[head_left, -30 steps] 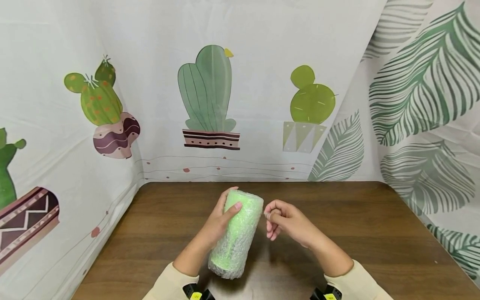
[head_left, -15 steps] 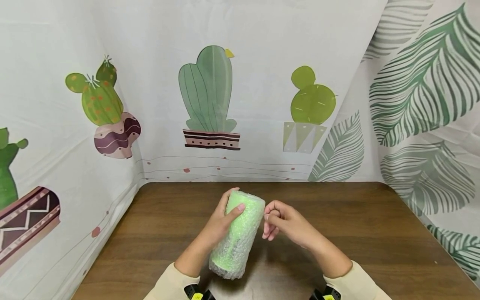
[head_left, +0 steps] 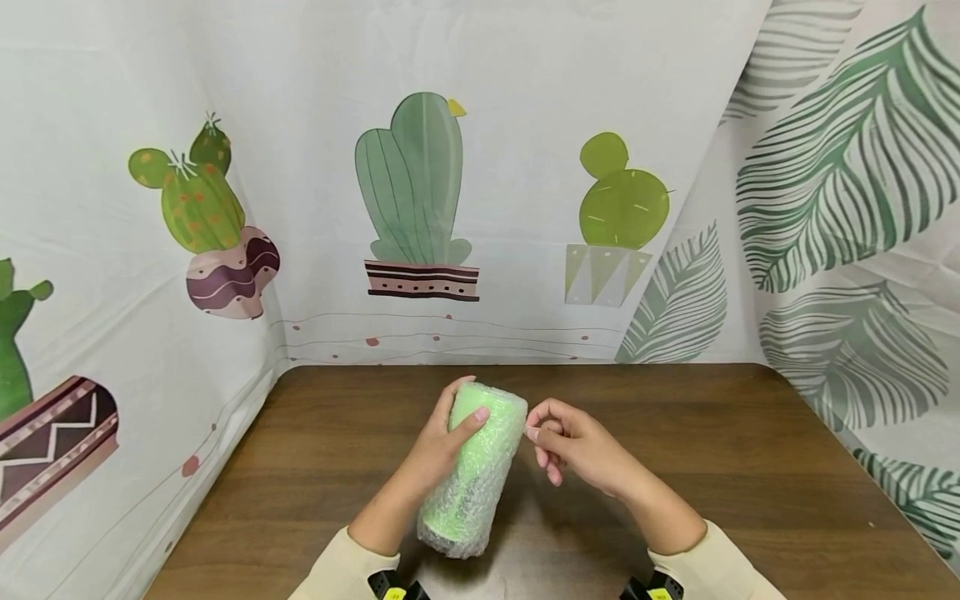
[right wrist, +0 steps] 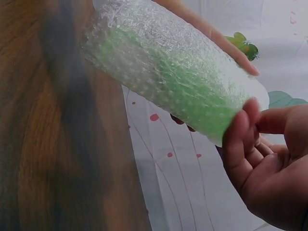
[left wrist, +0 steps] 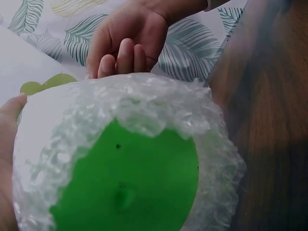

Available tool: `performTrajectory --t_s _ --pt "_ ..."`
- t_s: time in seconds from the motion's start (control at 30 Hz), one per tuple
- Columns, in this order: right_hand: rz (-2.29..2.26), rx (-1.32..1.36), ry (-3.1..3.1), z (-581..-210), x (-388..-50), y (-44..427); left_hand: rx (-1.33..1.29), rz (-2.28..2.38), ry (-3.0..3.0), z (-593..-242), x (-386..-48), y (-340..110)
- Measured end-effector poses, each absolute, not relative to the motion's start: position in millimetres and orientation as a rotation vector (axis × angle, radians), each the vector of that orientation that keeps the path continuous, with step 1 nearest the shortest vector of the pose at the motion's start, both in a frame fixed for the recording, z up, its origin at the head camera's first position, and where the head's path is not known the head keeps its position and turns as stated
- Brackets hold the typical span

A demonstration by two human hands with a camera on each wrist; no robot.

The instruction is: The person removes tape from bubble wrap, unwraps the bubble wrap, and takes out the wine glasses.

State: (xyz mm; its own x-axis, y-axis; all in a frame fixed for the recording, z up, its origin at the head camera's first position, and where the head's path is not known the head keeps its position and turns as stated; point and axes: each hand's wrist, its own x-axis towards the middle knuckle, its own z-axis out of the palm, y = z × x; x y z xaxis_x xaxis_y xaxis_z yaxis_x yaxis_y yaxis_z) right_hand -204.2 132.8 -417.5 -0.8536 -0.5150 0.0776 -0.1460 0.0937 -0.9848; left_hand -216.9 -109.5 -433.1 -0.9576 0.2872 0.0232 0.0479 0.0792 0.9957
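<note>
A green cylinder wrapped in bubble wrap (head_left: 472,475) leans to the right above the table, its upper end away from me. My left hand (head_left: 442,437) grips it near that end, thumb across the front and most fingers hidden behind. Beside the upper right edge, my right hand (head_left: 566,437) has thumb and index finger pinched together at the bubble wrap (right wrist: 192,82); the exact bit between the tips is blurred. In the left wrist view the flat green end (left wrist: 139,178) of the cylinder shows inside a ragged rim of wrap.
Under both hands lies a brown wooden table (head_left: 690,450) with rounded far corners. Behind it and along both sides hangs a white cloth (head_left: 517,167) printed with cacti and leaves. Black devices with yellow labels sit at both wrists.
The right hand's fingers shift slightly at the wrap's edge, its thumb and index tip now closer to the cylinder than a second ago. The left hand and cylinder barely move.
</note>
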Motion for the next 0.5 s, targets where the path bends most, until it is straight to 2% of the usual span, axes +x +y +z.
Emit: performTrajectory --t_s 0.5 --pt "-1.853 -0.652 2.046 -419.5 -205.4 132.4 0.344 1.964 2.199 -433.5 -215.6 -109.0"
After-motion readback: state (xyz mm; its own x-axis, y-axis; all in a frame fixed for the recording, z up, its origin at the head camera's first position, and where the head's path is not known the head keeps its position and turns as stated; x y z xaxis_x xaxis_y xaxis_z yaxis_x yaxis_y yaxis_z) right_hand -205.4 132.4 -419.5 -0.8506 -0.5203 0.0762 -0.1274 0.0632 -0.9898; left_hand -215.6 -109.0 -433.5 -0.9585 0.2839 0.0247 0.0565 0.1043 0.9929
